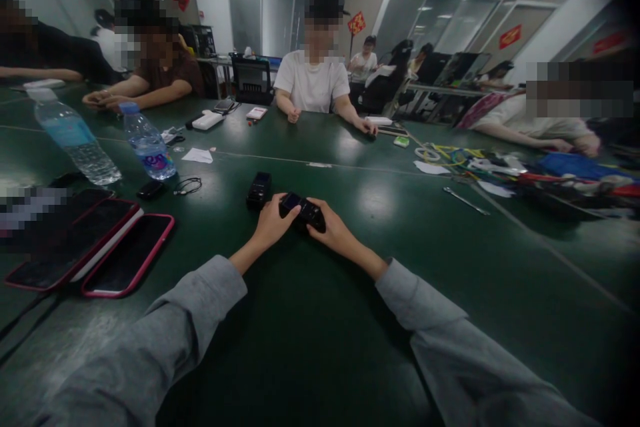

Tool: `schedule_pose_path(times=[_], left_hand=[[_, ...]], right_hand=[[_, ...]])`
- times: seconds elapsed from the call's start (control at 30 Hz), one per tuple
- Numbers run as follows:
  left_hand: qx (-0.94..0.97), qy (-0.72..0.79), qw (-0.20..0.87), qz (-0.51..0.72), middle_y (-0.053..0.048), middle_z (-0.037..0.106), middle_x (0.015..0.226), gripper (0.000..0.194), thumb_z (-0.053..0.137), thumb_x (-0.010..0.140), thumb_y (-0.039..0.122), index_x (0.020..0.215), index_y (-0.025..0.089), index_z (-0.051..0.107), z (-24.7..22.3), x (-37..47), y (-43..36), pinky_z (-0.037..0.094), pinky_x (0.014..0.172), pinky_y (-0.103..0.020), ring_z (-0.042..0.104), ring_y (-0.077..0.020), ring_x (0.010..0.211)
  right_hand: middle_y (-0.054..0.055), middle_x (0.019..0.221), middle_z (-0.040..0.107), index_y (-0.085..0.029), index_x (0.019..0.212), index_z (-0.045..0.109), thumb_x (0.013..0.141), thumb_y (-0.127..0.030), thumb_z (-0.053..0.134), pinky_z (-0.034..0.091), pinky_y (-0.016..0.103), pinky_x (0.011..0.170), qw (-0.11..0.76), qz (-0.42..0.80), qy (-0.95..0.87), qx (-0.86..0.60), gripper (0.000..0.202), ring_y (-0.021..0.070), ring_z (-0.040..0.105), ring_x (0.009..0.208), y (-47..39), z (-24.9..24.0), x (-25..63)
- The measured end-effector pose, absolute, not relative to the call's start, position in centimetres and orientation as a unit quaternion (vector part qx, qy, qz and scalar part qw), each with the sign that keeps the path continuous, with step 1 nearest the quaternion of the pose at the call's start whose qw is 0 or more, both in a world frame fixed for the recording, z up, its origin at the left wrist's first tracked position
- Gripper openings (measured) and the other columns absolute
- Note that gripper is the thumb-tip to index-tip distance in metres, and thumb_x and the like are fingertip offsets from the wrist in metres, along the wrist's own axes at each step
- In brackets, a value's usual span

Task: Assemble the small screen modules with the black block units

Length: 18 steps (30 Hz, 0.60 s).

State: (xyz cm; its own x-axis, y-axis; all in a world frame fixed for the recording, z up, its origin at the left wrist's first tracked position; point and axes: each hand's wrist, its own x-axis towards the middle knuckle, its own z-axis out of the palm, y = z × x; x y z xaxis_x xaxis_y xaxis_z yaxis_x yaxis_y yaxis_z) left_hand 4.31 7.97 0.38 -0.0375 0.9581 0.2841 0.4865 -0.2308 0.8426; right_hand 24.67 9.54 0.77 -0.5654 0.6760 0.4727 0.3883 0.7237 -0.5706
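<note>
A small black handheld device with a little screen and buttons is held between both my hands, just above or on the green table. My left hand grips its left end, with the thumb on its face near the screen. Around the right end of the device, my right hand has its fingers wrapped. Just behind my left hand, a second black device of similar look stands on the table. The undersides of my fingers are hidden.
Two water bottles and phones with red-edged cases are at the left. A wrench and a heap of cables lie at the right. Several people sit around the table.
</note>
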Motion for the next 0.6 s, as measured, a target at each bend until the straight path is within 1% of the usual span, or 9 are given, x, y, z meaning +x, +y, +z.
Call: schedule_pose_path(times=[0.13, 0.27, 0.37, 0.4, 0.47, 0.6], left_hand=[[0.624, 0.553, 0.284, 0.473, -0.014, 0.062, 0.122, 0.053, 0.06, 0.084, 0.05, 0.125, 0.018, 0.051, 0.2, 4.1, 8.1, 0.043, 0.1, -0.046, 0.059, -0.0266, 0.114], [0.603, 0.52, 0.311, 0.518, -0.013, 0.062, 0.121, 0.048, 0.059, 0.085, 0.05, 0.121, 0.018, 0.053, 0.1, 4.1, 8.2, 0.044, 0.1, -0.046, 0.059, -0.0255, 0.114], [0.586, 0.49, 0.34, 0.548, -0.013, 0.062, 0.122, 0.047, 0.061, 0.085, 0.046, 0.121, 0.018, 0.053, 0.2, 4.2, 8.2, 0.046, 0.099, -0.044, 0.059, -0.024, 0.113], [0.585, 0.481, 0.345, 0.555, -0.013, 0.061, 0.122, 0.046, 0.061, 0.085, 0.045, 0.121, 0.018, 0.053, 0.3, 4.3, 8.2, 0.046, 0.099, -0.043, 0.059, -0.0235, 0.113], [0.586, 0.469, 0.344, 0.564, -0.012, 0.061, 0.123, 0.044, 0.061, 0.086, 0.043, 0.122, 0.018, 0.053, 0.4, 4.4, 8.2, 0.046, 0.1, -0.042, 0.059, -0.0228, 0.113], [0.578, 0.468, 0.33, 0.581, -0.01, 0.061, 0.123, 0.041, 0.06, 0.087, 0.042, 0.121, 0.019, 0.054, 0.6, 4.4, 8.1, 0.045, 0.101, -0.041, 0.058, -0.022, 0.114]], right_hand=[[0.011, 0.131, 0.05, -0.025, 0.136, 0.035, 0.083, -0.025, 0.061, 0.046, 0.045, 0.099, 0.35, 0.245, -0.847, -0.316, 0.059, 0.0253, 0.055, 0.116, 9.5, 0.9, 24.7], [0.01, 0.127, 0.053, -0.024, 0.131, 0.041, 0.083, -0.04, 0.067, 0.046, 0.045, 0.099, 0.353, 0.325, -0.808, -0.342, 0.057, 0.0255, 0.056, 0.115, 9.5, 1.3, 24.6], [0.01, 0.123, 0.057, -0.023, 0.126, 0.046, 0.088, -0.049, 0.059, 0.047, 0.046, 0.099, 0.359, 0.42, -0.743, -0.378, 0.048, 0.0247, 0.057, 0.115, 9.8, 1.6, 24.5], [0.009, 0.121, 0.059, -0.024, 0.125, 0.046, 0.089, -0.05, 0.058, 0.048, 0.046, 0.097, 0.359, 0.455, -0.717, -0.387, 0.047, 0.0243, 0.058, 0.114, 10.0, 1.6, 24.5], [0.008, 0.117, 0.061, -0.025, 0.125, 0.047, 0.087, -0.049, 0.061, 0.051, 0.045, 0.094, 0.356, 0.514, -0.673, -0.396, 0.048, 0.0237, 0.061, 0.109, 10.3, 1.8, 24.4], [0.007, 0.116, 0.062, -0.025, 0.126, 0.048, 0.082, -0.044, 0.068, 0.052, 0.044, 0.094, 0.347, 0.569, -0.637, -0.386, 0.052, 0.0231, 0.062, 0.108, 10.7, 2.0, 24.1]])
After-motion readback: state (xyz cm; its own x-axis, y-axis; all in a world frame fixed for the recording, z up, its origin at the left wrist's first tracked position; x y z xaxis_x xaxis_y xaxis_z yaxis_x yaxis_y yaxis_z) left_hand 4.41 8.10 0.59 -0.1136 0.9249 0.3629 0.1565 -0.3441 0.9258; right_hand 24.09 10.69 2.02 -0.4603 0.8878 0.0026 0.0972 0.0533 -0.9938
